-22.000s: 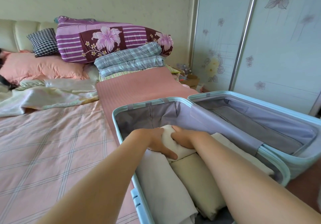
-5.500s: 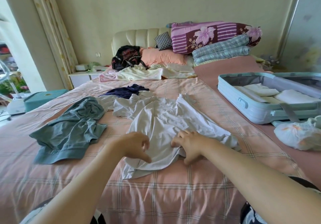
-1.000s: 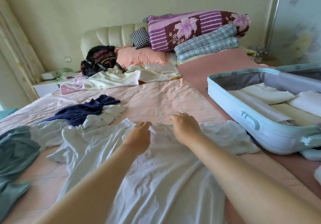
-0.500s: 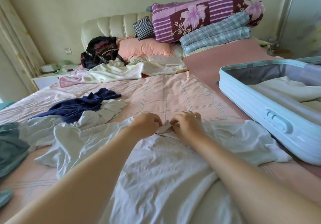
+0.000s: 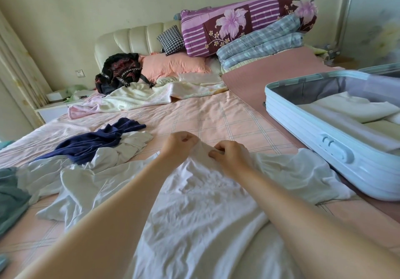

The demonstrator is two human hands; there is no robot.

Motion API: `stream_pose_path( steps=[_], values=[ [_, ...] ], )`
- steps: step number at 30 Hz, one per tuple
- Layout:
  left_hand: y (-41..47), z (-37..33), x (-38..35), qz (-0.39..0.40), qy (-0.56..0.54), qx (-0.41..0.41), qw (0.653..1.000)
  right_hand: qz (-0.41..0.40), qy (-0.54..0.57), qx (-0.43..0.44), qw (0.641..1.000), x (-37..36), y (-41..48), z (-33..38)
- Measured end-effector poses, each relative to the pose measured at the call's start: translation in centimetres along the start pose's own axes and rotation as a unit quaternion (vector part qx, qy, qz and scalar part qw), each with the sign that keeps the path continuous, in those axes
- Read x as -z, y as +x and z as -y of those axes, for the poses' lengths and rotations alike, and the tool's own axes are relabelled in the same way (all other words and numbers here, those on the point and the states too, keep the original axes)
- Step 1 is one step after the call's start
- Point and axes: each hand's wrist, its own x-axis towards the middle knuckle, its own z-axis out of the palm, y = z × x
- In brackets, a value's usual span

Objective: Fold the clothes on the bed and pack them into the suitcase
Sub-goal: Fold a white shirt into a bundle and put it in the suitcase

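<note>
A crumpled white shirt (image 5: 201, 203) lies spread on the pink checked bed (image 5: 216, 120) in front of me. My left hand (image 5: 179, 148) and my right hand (image 5: 231, 157) both pinch its far edge near the middle and lift it slightly off the sheet. The light blue suitcase (image 5: 324, 148) lies open at the right with several folded pale clothes (image 5: 346, 109) inside. A navy garment (image 5: 95, 140) sits on another white garment (image 5: 121, 151) at the left, and a teal garment (image 5: 10, 198) shows at the left edge.
At the headboard lie a black bag (image 5: 121, 70), a pink pillow (image 5: 173, 66), a checked cushion (image 5: 171, 40), rolled purple floral bedding (image 5: 238, 23) and a folded blue plaid quilt (image 5: 259, 44). A cream blanket (image 5: 140, 99) is rumpled below them. A white nightstand (image 5: 54, 109) stands at the far left.
Both hands have gathered the shirt's far edge and raised it a little. My view has shifted slightly, with the suitcase sitting further right in the frame.
</note>
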Motion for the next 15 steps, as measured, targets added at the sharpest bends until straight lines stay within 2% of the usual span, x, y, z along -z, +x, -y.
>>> stream_pose_path(
  steps=[2,5,6,9,12,15],
  values=[
    [-0.1,-0.2,-0.5,-0.015,-0.068,0.038,0.997,-0.001,0.001,0.008,1.0,0.1,-0.1,0.3],
    [-0.1,0.1,-1.1,0.028,-0.139,0.089,0.986,0.005,-0.022,0.017,1.0,0.1,-0.6,0.5],
    [-0.1,0.1,-1.1,0.032,-0.122,0.085,0.988,0.007,-0.026,0.02,0.999,0.1,-0.7,0.4],
    [0.1,-0.4,-1.1,0.033,-0.014,0.004,0.999,0.005,-0.016,0.032,0.999,0.1,-0.6,0.1],
    [0.2,-0.8,-1.2,0.125,-0.017,0.003,0.992,-0.007,-0.004,0.049,0.999,0.1,-0.5,-0.2],
    [1.1,0.0,-1.1,0.094,0.12,-0.045,0.987,-0.03,-0.016,0.055,0.998,0.3,-0.3,-0.7]
  ],
)
